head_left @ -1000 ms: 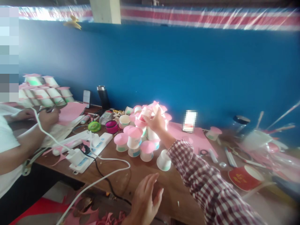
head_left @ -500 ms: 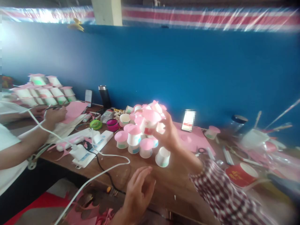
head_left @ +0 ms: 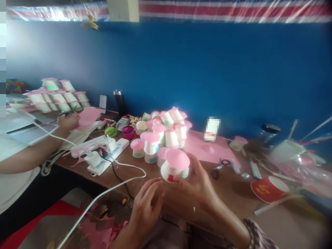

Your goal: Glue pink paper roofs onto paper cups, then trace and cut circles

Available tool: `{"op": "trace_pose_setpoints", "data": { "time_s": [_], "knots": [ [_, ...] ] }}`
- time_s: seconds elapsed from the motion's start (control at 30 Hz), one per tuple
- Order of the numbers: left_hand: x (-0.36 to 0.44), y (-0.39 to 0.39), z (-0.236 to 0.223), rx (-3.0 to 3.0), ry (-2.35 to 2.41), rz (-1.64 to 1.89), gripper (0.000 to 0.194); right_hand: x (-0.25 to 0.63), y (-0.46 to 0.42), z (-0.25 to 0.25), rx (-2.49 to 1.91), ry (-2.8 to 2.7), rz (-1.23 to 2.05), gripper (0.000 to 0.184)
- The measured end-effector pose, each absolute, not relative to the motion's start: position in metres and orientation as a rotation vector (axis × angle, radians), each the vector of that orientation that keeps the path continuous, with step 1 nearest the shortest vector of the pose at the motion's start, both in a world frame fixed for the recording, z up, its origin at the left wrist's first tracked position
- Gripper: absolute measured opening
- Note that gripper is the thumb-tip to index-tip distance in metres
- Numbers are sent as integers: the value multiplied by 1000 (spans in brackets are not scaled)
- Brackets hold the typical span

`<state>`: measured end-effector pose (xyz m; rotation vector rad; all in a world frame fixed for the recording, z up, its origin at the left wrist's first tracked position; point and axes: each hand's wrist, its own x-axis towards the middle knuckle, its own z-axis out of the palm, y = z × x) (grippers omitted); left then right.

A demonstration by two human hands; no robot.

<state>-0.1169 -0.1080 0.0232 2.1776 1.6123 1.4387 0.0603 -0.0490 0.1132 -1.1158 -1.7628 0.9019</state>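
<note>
A paper cup (head_left: 169,171) with a red mark and a round pink paper piece (head_left: 177,158) on its top is gripped in my right hand (head_left: 201,183), just in front of the cup pile. My left hand (head_left: 148,202) hovers near the table's front edge, fingers loosely bent and thumb apart, with nothing seen in it. Behind the held cup stands a pile of white cups with pink tops (head_left: 171,136). Part of the cup right behind it is covered from view.
To the left lies a white power strip (head_left: 110,157) with plugs and cables. A co-worker's hand (head_left: 67,120) is by pink paper (head_left: 89,116), near stacked cups (head_left: 58,98). Scissors (head_left: 224,162), a red paper bowl (head_left: 269,189) and a pink sheet (head_left: 215,152) lie to the right.
My right hand has brought the cup down and toward me, away from the top of the pile. My left hand has shifted slightly left. The camera view has moved a little.
</note>
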Motion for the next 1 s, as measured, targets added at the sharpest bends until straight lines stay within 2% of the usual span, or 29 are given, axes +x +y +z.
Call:
{"op": "trace_pose_setpoints", "data": {
  "time_s": [0.37, 0.5, 0.67, 0.9, 1.0],
  "knots": [
    [-52, -84, 27, 2455, 990, 1257, 15, 123, -9, 120, -1336, -1666, 520, 59],
    [-15, -62, 21, 2711, 739, 973, 24, 144, 34, 111, -1413, -1554, 332, 63],
    [21, -38, 10, 2923, 606, 684, 41, 153, 80, 94, -1519, -1476, 349, 46],
    [29, -30, 0, 2872, 502, 977, 34, 140, 136, 67, -1650, -1467, 436, 51],
    [29, -28, -6, 2849, 423, 995, 31, 129, 162, 53, -1687, -1419, 429, 44]
  ]
}}
